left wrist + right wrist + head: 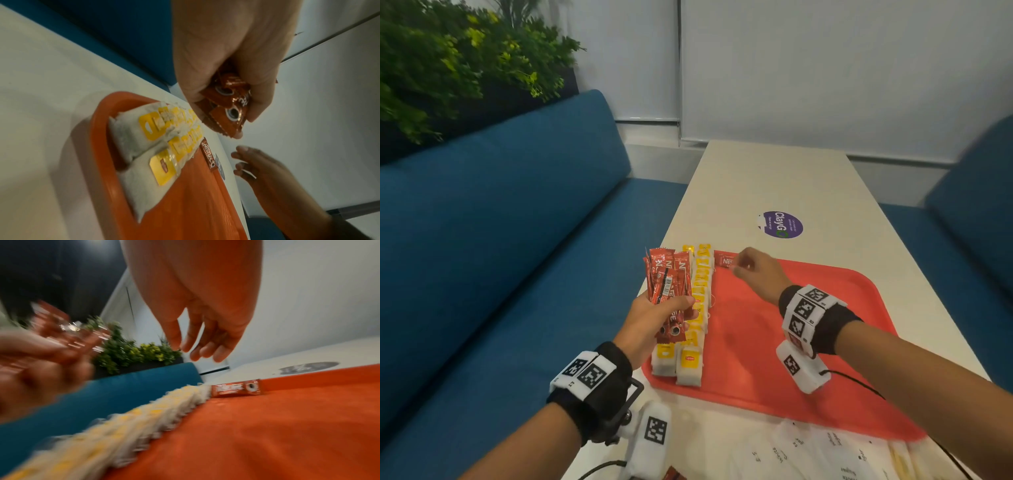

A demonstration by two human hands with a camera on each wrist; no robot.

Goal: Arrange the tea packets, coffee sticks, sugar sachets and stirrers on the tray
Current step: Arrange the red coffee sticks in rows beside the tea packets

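A red tray [808, 359] lies on the white table. Two rows of yellow-and-white tea packets [700, 308] run along its left side. My left hand [654, 325] grips a bundle of red coffee sticks [667, 284] above those rows; the left wrist view shows the bundle [224, 104] in my curled fingers. One red coffee stick [726, 261] lies alone at the tray's far left corner. My right hand [753, 274] hovers just above and right of that stick [236, 388], fingers relaxed and holding nothing.
White sugar sachets [808, 452] lie on the table in front of the tray, with pale stirrers [900, 462] at the near right. A purple round sticker [781, 224] marks the table beyond the tray. Blue sofas [500, 240] flank the table.
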